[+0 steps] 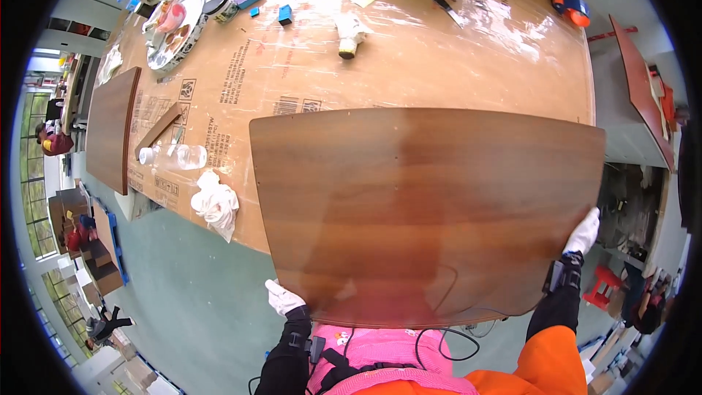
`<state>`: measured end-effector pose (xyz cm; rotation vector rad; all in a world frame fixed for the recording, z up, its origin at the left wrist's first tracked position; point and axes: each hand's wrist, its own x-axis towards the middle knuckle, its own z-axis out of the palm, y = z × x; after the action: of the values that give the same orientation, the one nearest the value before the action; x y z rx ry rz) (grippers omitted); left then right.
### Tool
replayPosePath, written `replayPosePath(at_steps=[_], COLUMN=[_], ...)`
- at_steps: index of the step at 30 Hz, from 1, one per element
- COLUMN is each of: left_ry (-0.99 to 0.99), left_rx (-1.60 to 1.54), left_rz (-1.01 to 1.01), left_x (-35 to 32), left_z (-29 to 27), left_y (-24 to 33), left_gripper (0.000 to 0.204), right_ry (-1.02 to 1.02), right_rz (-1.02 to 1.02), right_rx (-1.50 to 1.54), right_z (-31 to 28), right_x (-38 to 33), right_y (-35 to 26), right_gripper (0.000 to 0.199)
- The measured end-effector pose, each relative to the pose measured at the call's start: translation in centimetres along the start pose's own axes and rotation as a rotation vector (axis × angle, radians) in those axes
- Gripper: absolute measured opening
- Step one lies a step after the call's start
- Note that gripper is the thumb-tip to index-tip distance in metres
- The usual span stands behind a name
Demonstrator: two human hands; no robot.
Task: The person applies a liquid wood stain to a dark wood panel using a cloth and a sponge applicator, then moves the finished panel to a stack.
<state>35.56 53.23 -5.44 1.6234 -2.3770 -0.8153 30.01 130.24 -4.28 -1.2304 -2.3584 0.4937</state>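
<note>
A large glossy brown wooden panel (439,197) spans the front of the table, its near edge close to my pink apron. My left hand (284,298), in a white glove, grips the panel's lower left edge. The white-gloved right hand (583,232) is closed on the panel's right edge, farther from my body than the left. Fingers under the board are hidden on both sides. To the panel's left lie a crumpled white cloth (216,203) and a clear plastic bottle (174,156) on its side.
Printed cardboard under clear film covers the table (468,66). A second brown panel (111,132) lies at its left edge, near a narrow wooden strip (158,129). Farther back are a cluttered white tray (178,33), a wrapped brush-like item (349,36), a knife (446,9) and an orange tape dispenser (571,9).
</note>
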Motion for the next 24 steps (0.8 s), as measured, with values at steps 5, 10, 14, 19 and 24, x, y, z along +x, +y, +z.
replayPosePath(at_steps=[5, 10, 14, 19, 24], left_ry=[0.074, 0.095, 0.100, 0.094, 0.313], left_rx=[0.046, -0.076, 0.005, 0.148, 0.283], left_rz=[0.095, 0.012, 0.071, 0.133, 0.291], left_x=[0.4, 1.3, 2.2, 3.1, 4.4], left_z=[3.2, 5.0, 5.5, 5.8, 6.7], left_y=[-2.2, -3.8, -4.4, -6.2, -8.4], left_gripper=[0.054, 0.046, 0.033, 0.027, 0.026], right_ry=[0.176, 0.323, 0.373, 0.403, 0.336], right_rz=[0.361, 0.433, 0.546, 0.511, 0.492], right_rx=[0.268, 0.370, 0.322, 0.379, 0.665], right_z=[-5.6, -8.4, -9.1, -9.3, -9.3], right_x=[0.2, -2.5, -3.7, -4.2, -4.4], right_y=[-2.1, -6.5, -8.4, -8.9, -7.8], right_gripper=[0.072, 0.065, 0.062, 0.058, 0.059])
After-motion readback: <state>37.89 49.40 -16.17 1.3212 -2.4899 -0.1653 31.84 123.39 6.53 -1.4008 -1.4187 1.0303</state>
